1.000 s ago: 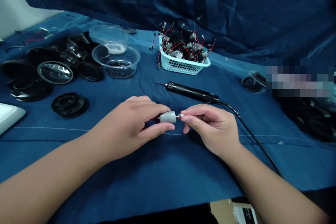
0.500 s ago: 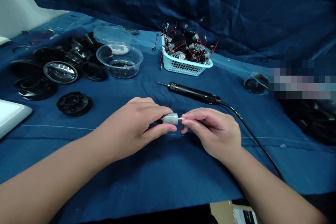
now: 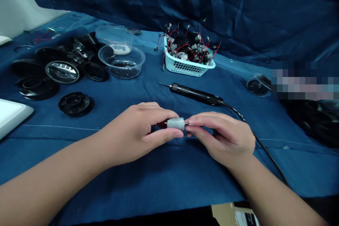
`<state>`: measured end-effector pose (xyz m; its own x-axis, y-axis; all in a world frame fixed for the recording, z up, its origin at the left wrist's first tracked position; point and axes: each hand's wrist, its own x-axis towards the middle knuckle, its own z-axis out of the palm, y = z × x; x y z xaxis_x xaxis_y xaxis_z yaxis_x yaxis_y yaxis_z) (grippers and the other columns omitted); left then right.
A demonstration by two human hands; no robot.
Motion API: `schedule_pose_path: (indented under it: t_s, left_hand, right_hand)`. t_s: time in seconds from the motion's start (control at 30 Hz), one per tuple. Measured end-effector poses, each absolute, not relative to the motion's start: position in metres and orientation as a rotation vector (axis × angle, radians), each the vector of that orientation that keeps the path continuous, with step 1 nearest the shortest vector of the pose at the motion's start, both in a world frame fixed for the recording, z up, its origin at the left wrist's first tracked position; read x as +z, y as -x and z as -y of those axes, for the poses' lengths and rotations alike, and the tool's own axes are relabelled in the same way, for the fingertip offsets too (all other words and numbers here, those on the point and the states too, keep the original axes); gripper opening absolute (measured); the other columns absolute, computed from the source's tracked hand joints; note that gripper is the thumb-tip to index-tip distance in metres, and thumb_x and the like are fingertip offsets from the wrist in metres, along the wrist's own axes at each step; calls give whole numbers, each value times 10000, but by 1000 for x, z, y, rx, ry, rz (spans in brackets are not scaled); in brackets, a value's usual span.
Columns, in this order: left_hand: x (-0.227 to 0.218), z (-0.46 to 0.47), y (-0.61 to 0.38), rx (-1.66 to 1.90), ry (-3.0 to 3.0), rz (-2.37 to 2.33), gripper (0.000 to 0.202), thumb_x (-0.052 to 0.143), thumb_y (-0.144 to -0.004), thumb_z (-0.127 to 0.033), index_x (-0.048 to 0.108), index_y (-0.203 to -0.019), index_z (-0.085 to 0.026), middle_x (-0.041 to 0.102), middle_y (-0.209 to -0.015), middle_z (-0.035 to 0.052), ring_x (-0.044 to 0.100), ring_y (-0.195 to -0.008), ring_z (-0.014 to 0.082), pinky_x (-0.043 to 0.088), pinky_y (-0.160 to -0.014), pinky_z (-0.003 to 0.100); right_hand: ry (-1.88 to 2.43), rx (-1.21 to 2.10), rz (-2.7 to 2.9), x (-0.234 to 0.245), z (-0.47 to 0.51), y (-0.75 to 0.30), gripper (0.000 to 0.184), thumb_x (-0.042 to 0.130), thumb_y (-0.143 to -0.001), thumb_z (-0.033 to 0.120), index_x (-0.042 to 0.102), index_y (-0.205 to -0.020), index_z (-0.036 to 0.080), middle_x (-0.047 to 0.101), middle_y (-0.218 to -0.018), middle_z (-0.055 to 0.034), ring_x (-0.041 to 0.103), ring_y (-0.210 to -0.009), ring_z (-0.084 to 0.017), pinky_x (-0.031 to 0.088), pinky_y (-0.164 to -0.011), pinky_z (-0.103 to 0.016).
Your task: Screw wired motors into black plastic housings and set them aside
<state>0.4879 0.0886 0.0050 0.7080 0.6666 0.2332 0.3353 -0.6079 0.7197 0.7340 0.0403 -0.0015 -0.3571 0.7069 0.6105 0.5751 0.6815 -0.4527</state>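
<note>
My left hand pinches a small grey cylindrical electric motor between thumb and fingers, and its red wires are mostly hidden behind the fingers. A thin metal shaft sticks out to the right of the motor. My right hand meets that end, with its fingertips closed around the shaft. Anything small held there is hidden by the fingers. Just beyond both hands lies a black soldering iron with a thin tip, its cable running down past my right hand.
A light-blue plastic basket holds several wired motors. To the left are clear plastic bowls and black plastic lamp parts. A white tray sits at the left edge. Blue cloth covers the table.
Both hands have moved slightly right and nearer me, carrying the motor along. My right fingers now wrap closer around the shaft end. The whole view has shifted slightly.
</note>
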Motion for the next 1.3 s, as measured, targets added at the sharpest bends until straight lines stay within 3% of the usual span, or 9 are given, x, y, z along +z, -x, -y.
schedule_pose_path:
  t_s: [0.4, 0.73, 1.3]
  left_hand:
    - [3, -88, -487, 684, -2253, -758, 208, 655, -1022, -439, 764, -1159, -327, 726, -905, -62, 666, -839, 105, 476, -783, 204]
    - [3, -88, -487, 669, -2269, -746, 221, 644, -1030, -428, 772, -1153, -295, 732, -909, -47, 661, -836, 114, 474, -779, 214]
    - [2, -90, -488, 665, -2312, -718, 204, 616, -1053, -395, 734, -998, -237, 731, -899, -71, 636, -847, 84, 436, -786, 205]
  right_hand:
    - [960, 329, 2038, -3, -42, -734, 328, 713, -934, 28, 765, -1127, 288, 807, -997, 2, 771, -890, -160, 642, -800, -311]
    - [1027, 247, 2070, -3, -43, -735, 167, 752, -955, 143, 771, -1068, 264, 823, -973, 7, 778, -817, -149, 632, -752, -265]
    - [1040, 267, 2128, 0, -41, -735, 143, 724, -962, 96, 739, -1035, 219, 809, -949, 6, 763, -853, -116, 599, -787, -223]
